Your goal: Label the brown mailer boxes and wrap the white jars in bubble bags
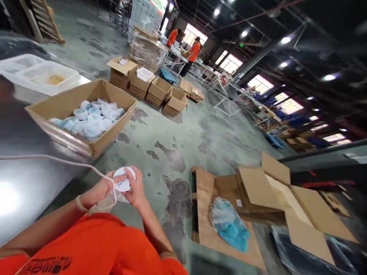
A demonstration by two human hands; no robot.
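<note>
- Orange shirt [114, 244] closest of all; its wearer stands beside a shiny dark table [20, 133], hands out over the floor [155, 152].
- That box [86, 93] on the table looks to jut past the edge; a knock from an arm could, I'd judge, tip it and spill the round pieces [93, 118] inside.
- The right hand [136, 187] is half closed round one side of a white disc [123, 179]; the left hand [101, 191], partly curled, has its fingers on the other side. A slack pinch might drop the disc to the floor.
- A pale cord [91, 168] passes in front of the left hand; a quick pull could snag it.
- Harder to see: the table runs out of view at left, and the box hides the edge beneath it.
- Whether the clear plastic [122, 198] below the disc is gripped, I can't tell; nor whether the cord touches skin.
- The disc's dark marking is unreadable from here.
</note>
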